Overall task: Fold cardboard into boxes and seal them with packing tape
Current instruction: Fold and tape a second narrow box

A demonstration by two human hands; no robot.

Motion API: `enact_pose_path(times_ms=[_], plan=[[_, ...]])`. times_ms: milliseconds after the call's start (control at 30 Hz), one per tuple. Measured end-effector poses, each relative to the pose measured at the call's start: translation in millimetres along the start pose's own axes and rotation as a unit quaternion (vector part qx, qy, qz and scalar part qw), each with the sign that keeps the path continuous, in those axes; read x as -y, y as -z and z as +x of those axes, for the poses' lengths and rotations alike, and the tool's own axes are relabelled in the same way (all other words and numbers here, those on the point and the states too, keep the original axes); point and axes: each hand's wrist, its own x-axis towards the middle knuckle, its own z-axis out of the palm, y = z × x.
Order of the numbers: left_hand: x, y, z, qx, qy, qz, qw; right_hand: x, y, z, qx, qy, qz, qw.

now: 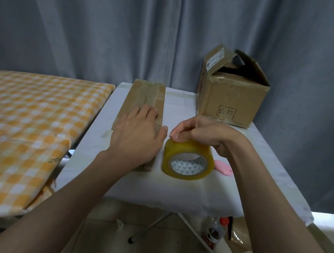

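Observation:
A long, narrow cardboard box (147,96) lies on the white table (172,189), its top seam covered with tape. My left hand (137,134) rests flat on the near half of that box, fingers straight. Just to its right stands a yellowish roll of packing tape (187,161) on edge, its patterned core facing me. My right hand (200,132) sits on top of the roll, fingers curled and pinching at its upper left rim.
A bigger cardboard box (231,99) with raised flaps stands at the table's back right. A pink cutter (222,167) lies right of the roll. An orange-checked table (18,118) is to the left. A bottle (214,230) and cardboard scraps (240,237) lie on the floor.

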Motion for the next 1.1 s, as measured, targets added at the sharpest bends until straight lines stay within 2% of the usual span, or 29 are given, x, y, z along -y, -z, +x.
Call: enact_pose_path(times_ms=[267,400,600,767,833,900,1100], plan=[[0.1,1.0,-3.3,0.007,0.009,0.003,1.000,0.1,1.4,-5.3,-0.035,-0.016,-0.009,0.999],[0.3,-0.3,-4.0,-0.002,0.001,0.008,1.000,-12.3,8.8,-15.0,-0.085,-0.022,0.041,0.995],[0.4,-1.3,-1.0,-0.003,-0.006,0.003,1.000,-21.4,5.1,-30.5,-0.113,-0.004,0.114,0.987],[6.1,14.9,7.2,-0.064,-0.052,-0.146,0.986,-24.7,-3.3,-45.6,-0.110,0.018,0.206,0.972],[2.3,22.7,8.4,-0.082,-0.094,-0.144,0.982,-22.5,-8.5,-48.9,-0.120,0.025,0.235,0.964],[-6.4,28.6,5.5,-0.068,-0.122,-0.140,0.980,-18.2,-13.5,-51.8,-0.141,0.039,0.242,0.959],[-20.5,31.1,2.3,-0.076,-0.094,-0.241,0.963,-11.4,-22.2,-55.0,-0.201,0.082,0.261,0.941]])
